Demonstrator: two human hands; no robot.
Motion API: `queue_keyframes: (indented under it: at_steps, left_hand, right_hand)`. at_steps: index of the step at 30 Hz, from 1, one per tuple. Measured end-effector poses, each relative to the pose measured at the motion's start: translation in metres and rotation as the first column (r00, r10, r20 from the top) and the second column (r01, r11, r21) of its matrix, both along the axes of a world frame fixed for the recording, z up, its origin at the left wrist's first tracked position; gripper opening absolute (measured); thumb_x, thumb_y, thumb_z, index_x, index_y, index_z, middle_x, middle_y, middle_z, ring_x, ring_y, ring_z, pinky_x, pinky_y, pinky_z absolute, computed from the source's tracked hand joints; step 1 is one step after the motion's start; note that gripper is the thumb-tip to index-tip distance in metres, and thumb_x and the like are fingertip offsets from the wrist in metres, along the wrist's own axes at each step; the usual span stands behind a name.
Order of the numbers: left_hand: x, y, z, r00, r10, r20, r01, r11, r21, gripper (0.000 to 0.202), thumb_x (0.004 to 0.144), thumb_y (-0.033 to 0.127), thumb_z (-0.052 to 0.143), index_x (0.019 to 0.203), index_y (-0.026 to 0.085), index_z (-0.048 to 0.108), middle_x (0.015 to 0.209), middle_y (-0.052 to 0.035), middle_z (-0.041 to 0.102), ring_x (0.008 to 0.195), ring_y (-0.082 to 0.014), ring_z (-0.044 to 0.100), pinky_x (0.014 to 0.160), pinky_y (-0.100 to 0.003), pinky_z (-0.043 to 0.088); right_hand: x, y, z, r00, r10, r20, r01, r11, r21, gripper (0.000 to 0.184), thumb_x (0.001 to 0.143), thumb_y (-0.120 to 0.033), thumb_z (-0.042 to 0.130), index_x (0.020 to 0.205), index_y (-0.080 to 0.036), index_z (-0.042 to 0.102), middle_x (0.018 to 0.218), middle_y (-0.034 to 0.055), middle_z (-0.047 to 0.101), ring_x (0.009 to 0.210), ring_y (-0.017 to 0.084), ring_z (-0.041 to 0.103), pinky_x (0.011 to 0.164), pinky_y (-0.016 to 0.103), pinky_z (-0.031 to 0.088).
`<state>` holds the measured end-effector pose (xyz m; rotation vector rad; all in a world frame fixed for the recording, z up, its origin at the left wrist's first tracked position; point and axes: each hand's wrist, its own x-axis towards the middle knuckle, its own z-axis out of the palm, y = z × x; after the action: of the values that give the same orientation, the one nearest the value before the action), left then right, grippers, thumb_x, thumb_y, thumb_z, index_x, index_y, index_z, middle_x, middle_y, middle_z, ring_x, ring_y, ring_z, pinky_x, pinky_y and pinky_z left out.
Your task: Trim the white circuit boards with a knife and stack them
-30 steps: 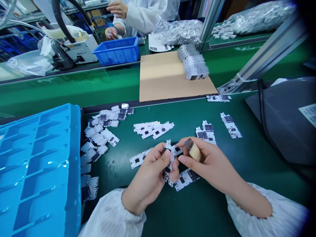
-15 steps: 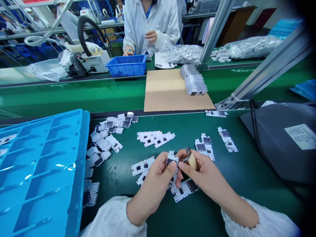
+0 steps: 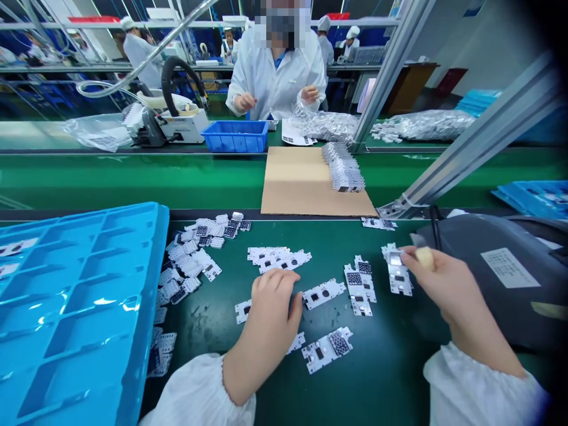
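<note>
My right hand [image 3: 448, 284] is at the right side of the green bench. Its fingertips pinch the edge of a white circuit board [image 3: 400, 275], and a short, pale wooden-handled tool [image 3: 425, 258] is tucked in the same hand. Over the middle of the bench, my left hand [image 3: 273, 307] curves above several boards with thumb and fingers apart, and nothing shows in it. A single board [image 3: 323, 294] lies just right of its thumb. Nearer to me is another board [image 3: 327, 350] with a dark dotted square. Overlapping boards [image 3: 360, 287] lie between my hands.
At left stands a blue compartment tray [image 3: 106, 236], beside a heap of small white board pieces [image 3: 190, 260]. Beyond the bench edge, cardboard [image 3: 293, 183] bears a stacked row of boards [image 3: 344, 168]. A grey bag [image 3: 492, 296] and metal strut [image 3: 470, 142] stand right. A co-worker [image 3: 279, 71] sits opposite.
My hands have parted. The right one has carried a board and the tool to the right, over where a board lay; the left has let go and moved slightly left. The view has tilted up.
</note>
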<state>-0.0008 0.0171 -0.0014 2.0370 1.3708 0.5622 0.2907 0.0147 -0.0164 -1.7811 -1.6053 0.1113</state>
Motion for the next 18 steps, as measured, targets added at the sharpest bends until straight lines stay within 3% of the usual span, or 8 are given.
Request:
queue_keyframes:
  at_steps: [3,6,8,10,13,16,18]
  left_hand:
    - [0.005,-0.002,-0.011,0.975,-0.073,-0.209,0.097,0.989,0.108,0.027,0.083,0.019,0.051,0.109,0.017,0.059,0.117,-0.0127,0.06,0.114,-0.0343,0.046,0.094,-0.062,0.032]
    - [0.009,-0.011,-0.023,0.935,-0.16,-0.315,0.228,0.955,0.191,0.035,0.084,0.024,0.053,0.12,0.024,0.054,0.131,-0.0108,0.052,0.121,-0.0405,0.038,0.094,-0.074,0.02]
    - [0.009,-0.016,-0.029,0.924,-0.193,-0.33,0.281,0.928,0.243,0.034,0.087,0.028,0.049,0.121,0.027,0.052,0.131,-0.0087,0.052,0.123,-0.0414,0.036,0.093,-0.078,0.013]
    - [0.008,-0.018,-0.032,0.917,-0.196,-0.348,0.298,0.915,0.272,0.028,0.088,0.022,0.045,0.115,0.023,0.055,0.123,-0.0097,0.057,0.12,-0.0371,0.04,0.096,-0.076,0.013]
    - [0.008,-0.017,-0.031,0.9,-0.178,-0.398,0.304,0.911,0.28,0.024,0.083,0.005,0.041,0.098,0.014,0.057,0.105,-0.0115,0.06,0.106,-0.0272,0.05,0.102,-0.067,0.021]
    - [0.01,-0.016,-0.027,0.897,-0.157,-0.413,0.292,0.912,0.289,0.029,0.081,0.002,0.039,0.105,0.01,0.053,0.099,-0.013,0.059,0.098,-0.0254,0.053,0.098,-0.057,0.035]
    - [0.011,-0.016,-0.026,0.907,-0.156,-0.392,0.278,0.919,0.278,0.033,0.083,0.005,0.038,0.114,0.008,0.05,0.101,-0.0153,0.058,0.099,-0.027,0.053,0.094,-0.053,0.04]
  right_hand:
    - [0.011,0.004,-0.006,0.986,-0.119,0.118,0.131,0.986,-0.102,0.025,0.075,-0.041,0.062,0.062,-0.019,0.064,0.05,0.0055,0.057,0.038,0.016,0.046,0.038,0.028,0.029]
    - [-0.004,0.008,-0.006,0.961,-0.201,0.19,0.221,0.971,-0.095,0.029,0.077,-0.047,0.056,0.073,-0.02,0.065,0.071,0.01,0.061,0.051,0.02,0.051,0.043,0.031,0.032]
    - [-0.024,0.012,-0.003,0.966,-0.185,0.182,0.201,0.977,-0.073,0.031,0.08,-0.047,0.051,0.085,-0.02,0.065,0.086,0.0109,0.063,0.066,0.024,0.058,0.051,0.034,0.039]
    - [-0.05,0.018,0.004,0.988,-0.084,0.13,0.093,0.993,-0.067,0.029,0.081,-0.045,0.05,0.089,-0.02,0.063,0.09,0.0082,0.064,0.076,0.024,0.061,0.059,0.034,0.044]
    - [-0.1,0.035,0.024,0.978,0.208,0.016,-0.205,0.973,-0.101,0.025,0.081,-0.042,0.052,0.089,-0.02,0.062,0.091,0.006,0.065,0.08,0.021,0.062,0.065,0.032,0.047]
    - [-0.16,0.057,0.048,0.856,0.517,0.011,-0.493,0.823,-0.282,0.022,0.082,-0.035,0.051,0.096,-0.021,0.062,0.096,0.0047,0.065,0.085,0.019,0.061,0.069,0.03,0.047]
    - [-0.199,0.075,0.058,0.784,0.621,0.02,-0.579,0.742,-0.336,0.022,0.078,-0.033,0.058,0.099,-0.027,0.063,0.096,-0.0003,0.066,0.087,0.018,0.061,0.071,0.028,0.046]
